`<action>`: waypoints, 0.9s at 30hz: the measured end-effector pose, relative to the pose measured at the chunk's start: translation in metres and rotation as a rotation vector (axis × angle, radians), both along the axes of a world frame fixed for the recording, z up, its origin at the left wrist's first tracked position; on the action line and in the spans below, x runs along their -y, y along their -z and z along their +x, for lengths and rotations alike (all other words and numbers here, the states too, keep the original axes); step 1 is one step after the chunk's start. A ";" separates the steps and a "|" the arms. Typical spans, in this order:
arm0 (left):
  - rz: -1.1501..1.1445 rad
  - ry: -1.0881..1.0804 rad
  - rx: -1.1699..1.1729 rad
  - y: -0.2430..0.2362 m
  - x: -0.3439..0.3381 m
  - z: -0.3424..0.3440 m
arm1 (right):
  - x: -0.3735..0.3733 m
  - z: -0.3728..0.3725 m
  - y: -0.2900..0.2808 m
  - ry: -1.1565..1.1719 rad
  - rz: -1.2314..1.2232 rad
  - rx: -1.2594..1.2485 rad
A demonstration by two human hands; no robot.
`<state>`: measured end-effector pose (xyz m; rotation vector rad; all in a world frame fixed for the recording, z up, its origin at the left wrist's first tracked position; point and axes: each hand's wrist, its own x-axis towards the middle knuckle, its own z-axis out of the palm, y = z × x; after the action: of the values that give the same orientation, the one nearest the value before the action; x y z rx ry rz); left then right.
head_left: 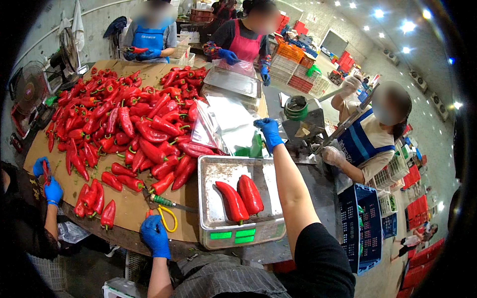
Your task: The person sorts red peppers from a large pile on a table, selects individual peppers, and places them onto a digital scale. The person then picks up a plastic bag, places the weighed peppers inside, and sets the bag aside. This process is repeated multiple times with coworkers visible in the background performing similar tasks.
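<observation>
My right hand [270, 133], in a blue glove, reaches past a metal tray. Its fingertips are pinched at the edge of a clear plastic bag [241, 134] with green on it, in a stack of bags. Two red peppers [251, 194] lie side by side in the shallow tray [211, 171], whose front bears green labels. My left hand [155, 236], also gloved, is curled closed at the table's near edge. Something small and orange-red shows at its fingertips; what it holds is hidden. Just beside it are yellow-handled scissors [171, 222] and a green-handled knife [164, 200].
A large heap of red peppers [124, 124] covers the cardboard [44, 144] at left. Co-workers stand around the table, one gloved pair of hands [52, 191] holding a pepper. A lidded metal tray [233, 82] stands behind the bags; a blue crate [360, 228] is at right.
</observation>
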<state>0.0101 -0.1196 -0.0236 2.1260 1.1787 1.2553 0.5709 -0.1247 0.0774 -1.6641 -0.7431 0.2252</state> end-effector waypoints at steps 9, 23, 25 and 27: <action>-0.087 0.007 0.181 0.017 -0.001 -0.005 | 0.028 -0.080 -0.095 -0.072 0.339 -0.126; -0.647 0.547 0.762 -0.154 0.076 0.033 | 0.142 -0.384 -0.108 -0.884 0.064 -0.390; -0.823 0.580 0.906 -0.136 0.052 0.004 | 0.147 -0.375 -0.108 -0.678 0.091 0.055; -0.832 0.474 0.999 -0.128 0.038 -0.018 | 0.145 -0.372 -0.104 -0.501 0.120 0.226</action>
<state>-0.0081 -0.1580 0.1040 0.8648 0.5227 1.0761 0.1984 -0.2697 0.1816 -1.3806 -1.3177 0.3399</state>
